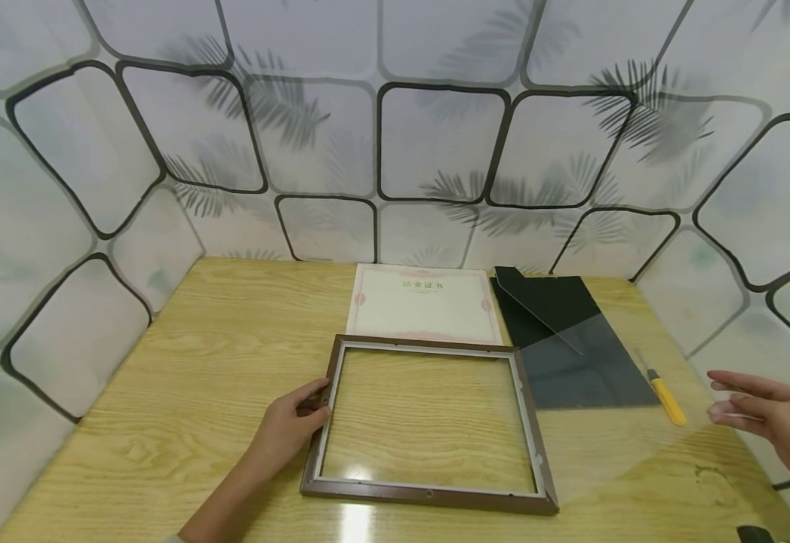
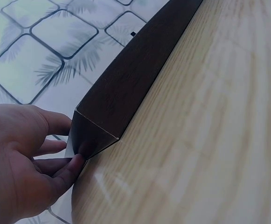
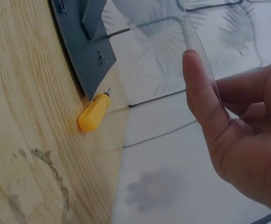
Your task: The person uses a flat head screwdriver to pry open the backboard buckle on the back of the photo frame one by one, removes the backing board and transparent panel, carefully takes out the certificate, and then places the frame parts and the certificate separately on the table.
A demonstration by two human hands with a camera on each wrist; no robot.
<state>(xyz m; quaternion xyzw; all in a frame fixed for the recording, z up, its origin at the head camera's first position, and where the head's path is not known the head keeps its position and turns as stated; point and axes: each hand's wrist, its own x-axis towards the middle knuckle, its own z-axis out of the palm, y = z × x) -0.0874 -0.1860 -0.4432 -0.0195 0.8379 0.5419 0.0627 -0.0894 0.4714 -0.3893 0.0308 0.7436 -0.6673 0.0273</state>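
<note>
A brown picture frame (image 1: 428, 495) with a pale inner lip lies on the wooden table. My left hand (image 1: 289, 426) grips its left side with thumb and fingers; in the left wrist view those fingers (image 2: 63, 126) touch the frame's dark outer edge (image 2: 126, 79). To the right, my right hand (image 1: 768, 415) holds a clear sheet (image 1: 612, 452) by its edge, between thumb and fingers. In the right wrist view the sheet (image 3: 158, 28) stands tilted above the table. Its left part reaches the frame's right side; whether they touch I cannot tell.
A certificate (image 1: 428, 305) lies behind the frame. Right of it is a black backing board (image 1: 551, 302) with a raised stand leg, partly seen through the sheet. Beside that lies a yellow-handled screwdriver (image 1: 668, 401). Patterned walls (image 1: 435, 143) edge the table. A dark object (image 1: 753, 534) shows at bottom right.
</note>
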